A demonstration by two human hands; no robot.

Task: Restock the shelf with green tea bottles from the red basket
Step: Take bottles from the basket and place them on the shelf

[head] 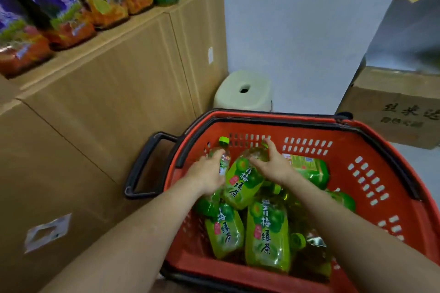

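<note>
- Left grip point(207, 173) curls round the shoulder of the leftmost bottle point(225, 164), just under the cap, where it looks narrow enough for one hand.
- Right grip point(273, 164) lies spread over the middle bottle point(240, 183); whether it is clamped I cannot tell.
- Both bottles top the heap in the red basket point(369, 173), probably the easiest picks.
- Stacked cartons point(119, 78) carry the drinks row, up left.

Red basket point(371, 150), black handle point(140, 164); green-labelled bottles point(266, 231); brown boxes point(107, 93).
</note>
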